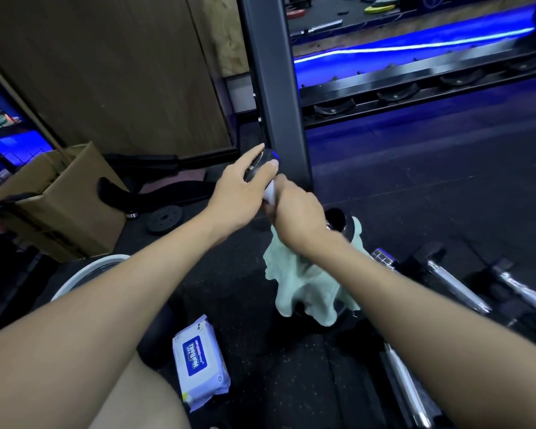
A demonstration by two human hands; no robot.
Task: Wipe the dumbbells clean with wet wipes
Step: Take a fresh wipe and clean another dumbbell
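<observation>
Gripping the black round-ended dumbbell (268,157) steady, my left hand (242,193); my right hand (294,209), seemingly clenched on a white wet wipe (269,193), rubs it.

Left hand (243,187): fingers curled over the far black head of a dumbbell (265,161). Right hand (294,209): grips a white wipe (269,193) round the handle. Green cloth (304,286): draped beneath the right forearm. Wipe pack (198,363): near, on the floor. Cardboard box (59,199): left. Chrome dumbbells (458,286): right. Rack post (273,88): far, upright.
</observation>
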